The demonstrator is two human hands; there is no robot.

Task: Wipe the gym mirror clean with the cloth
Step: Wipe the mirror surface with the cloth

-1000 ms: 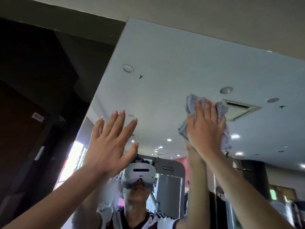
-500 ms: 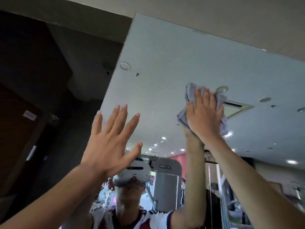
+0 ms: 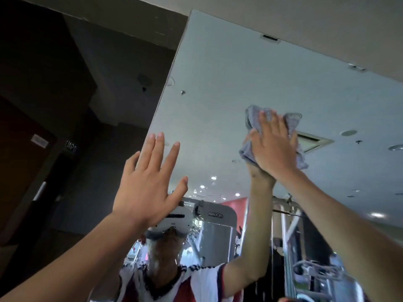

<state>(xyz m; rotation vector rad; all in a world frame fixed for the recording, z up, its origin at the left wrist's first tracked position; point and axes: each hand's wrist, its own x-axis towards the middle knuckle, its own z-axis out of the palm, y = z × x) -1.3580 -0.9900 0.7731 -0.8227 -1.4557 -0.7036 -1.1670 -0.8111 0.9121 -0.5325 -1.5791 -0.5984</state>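
Head view
Mirror (image 3: 229,73): a large wall panel that fills the right and centre of the view. Its left edge runs beside a dark wall (image 3: 65,83).
Cloth (image 3: 250,118): grey and bunched, high on the glass to the right of centre. It is trapped between the mirror and the right palm, and its folds stick out above and on both sides of the fingers.
Right hand (image 3: 272,149): fingers straight and close together, pressing the cloth flat against the mirror.
Left hand (image 3: 148,188): raised near the mirror's left edge with fingers spread and holding nothing. Whether it touches the glass cannot be told.
Reflection: a white headset (image 3: 176,221), a grey gym machine (image 3: 218,225), a ceiling vent (image 3: 314,141) and the raised arm.
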